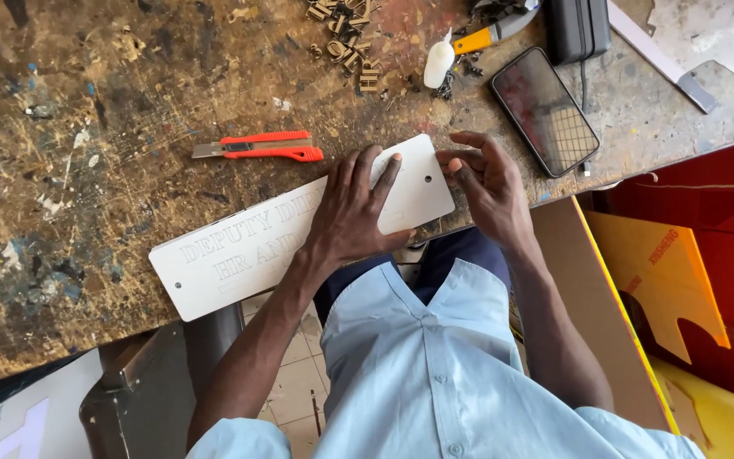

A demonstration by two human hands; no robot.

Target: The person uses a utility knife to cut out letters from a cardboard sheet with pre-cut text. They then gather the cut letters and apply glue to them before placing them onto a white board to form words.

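Observation:
A long white sign plate (231, 255) with engraved lettering and small corner holes lies at the near edge of a worn, paint-stained workbench (87, 110). My left hand (352, 208) rests flat on its right part, fingers spread, pressing it down. My right hand (484, 183) is at the plate's right end, fingertips pinched together at the edge near the corner hole; whether it holds something small I cannot tell.
An orange utility knife (265, 146) lies just beyond the plate. A dark phone (545, 110), a small white glue bottle (438, 64), a yellow-handled tool (490, 36), several small cut-out letters (350, 38) and a black case (579, 30) sit farther back. Orange and yellow boards (664, 272) stand at right.

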